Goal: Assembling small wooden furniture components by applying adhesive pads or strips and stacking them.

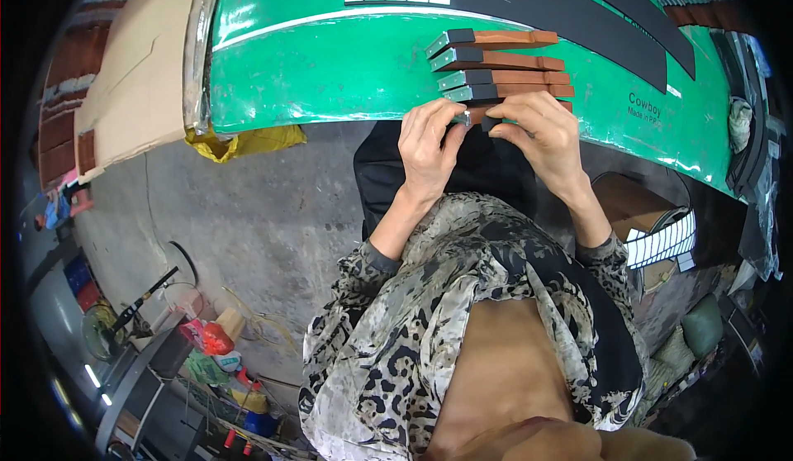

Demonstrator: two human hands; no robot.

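L hand (431, 143) pinching sm. shiny bit (467, 118), R hand (543, 135) pinching blk piece (489, 122), brn strips (520, 61) nearby on grn table (330, 73)

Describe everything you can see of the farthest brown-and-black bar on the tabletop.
The farthest bar has a brown, wooden-looking body, with a black block and silvery face at its left end. It lies crosswise on the green tabletop. The left hand and right hand don't touch it; contact with the next bar is unclear.

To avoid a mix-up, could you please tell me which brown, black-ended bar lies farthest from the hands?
The brown, black-ended bar nearest the long, flat black strip; every other bar is closer to the left hand and right hand.
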